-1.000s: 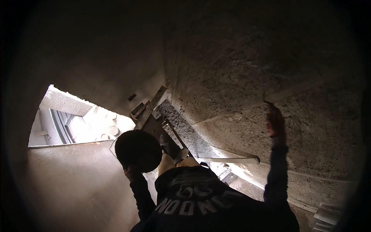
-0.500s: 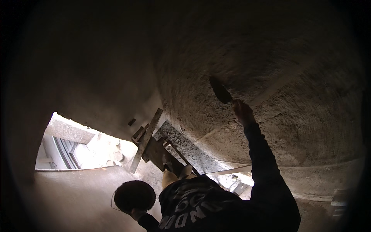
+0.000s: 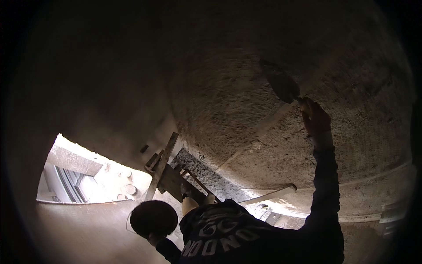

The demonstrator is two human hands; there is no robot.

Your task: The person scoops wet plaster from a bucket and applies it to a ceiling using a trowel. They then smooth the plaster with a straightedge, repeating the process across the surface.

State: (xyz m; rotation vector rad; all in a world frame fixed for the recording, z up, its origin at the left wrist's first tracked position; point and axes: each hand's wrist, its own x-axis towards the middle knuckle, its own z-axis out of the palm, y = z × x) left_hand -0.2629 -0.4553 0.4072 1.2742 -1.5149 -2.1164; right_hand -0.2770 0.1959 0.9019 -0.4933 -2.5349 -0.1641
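The trowel is dark, with a long leaf-shaped blade whose far end blurs into shadow. It slants up and left from the right hand, whose fingers close round its near end; whether the blade touches the rough wall cannot be told. Low to the left, the left hand holds a round black bucket, its inside too dark to read, which hides most of those fingers. Above them stands a plank; up and left, a bright opening. Below the right fingers is a pale bar.
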